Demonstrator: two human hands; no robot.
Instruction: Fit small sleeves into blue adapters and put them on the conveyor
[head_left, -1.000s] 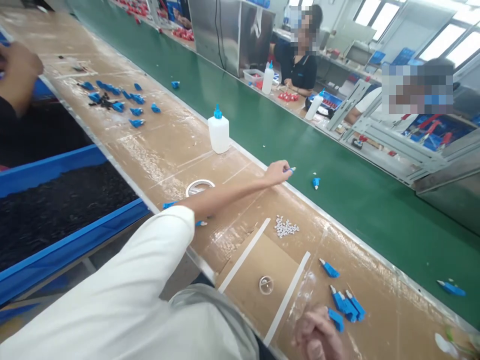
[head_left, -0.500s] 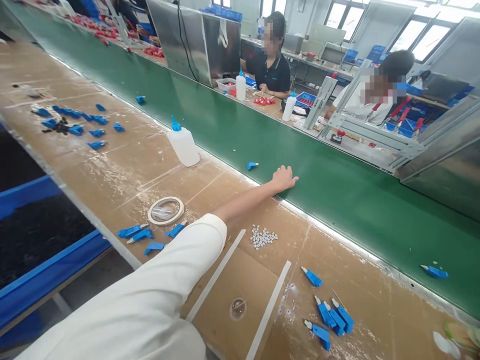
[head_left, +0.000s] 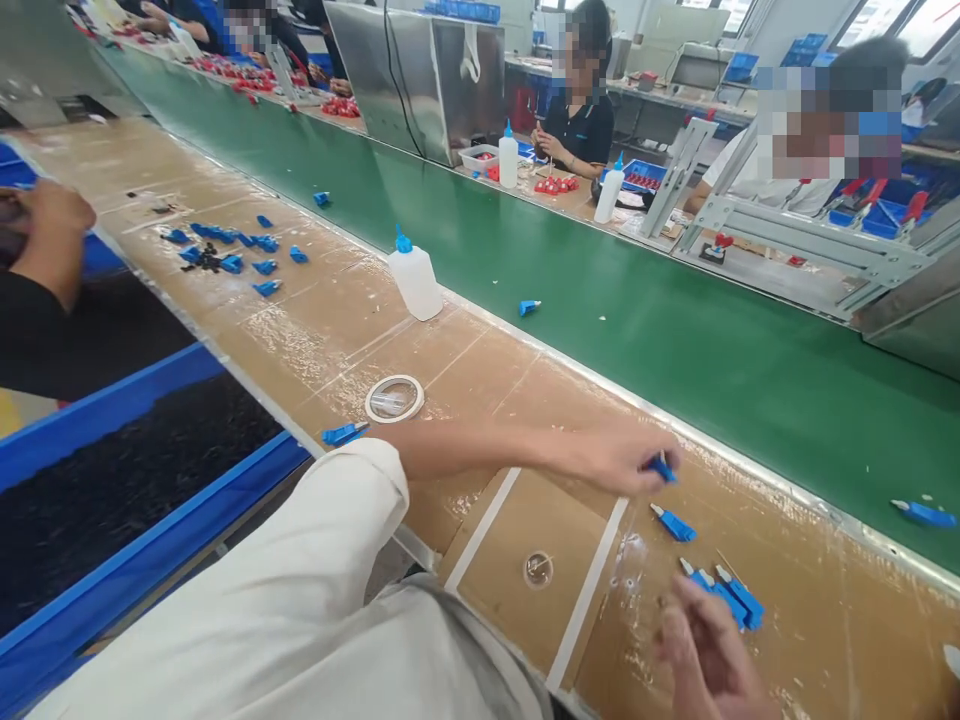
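My left hand (head_left: pixel 634 460), reaching across from the white sleeve, has its fingers closed around a small blue plastic piece with a pale tip (head_left: pixel 661 468). It hovers over the brown tabletop near a loose blue piece (head_left: pixel 673 523). At the lower right my right hand (head_left: pixel 709 650) is somewhat blurred, thumb and forefinger apart, nothing visible between them. It is beside a cluster of blue pieces (head_left: pixel 742 598) and covers part of it. A clear round dish (head_left: pixel 538 569) is on the board between two white strips.
A green conveyor belt (head_left: pixel 465 265) runs along the far side, carrying several blue pieces. A white squeeze bottle (head_left: pixel 416 280) and a tape roll (head_left: pixel 394 398) stand on the table (head_left: pixel 330 300). A co-worker's hand (head_left: pixel 56 225) shows at left; other people sit across the belt.
My left hand has come back from the belt to above the table, bringing a blue piece. My right hand has entered at lower right. The view has shifted left.
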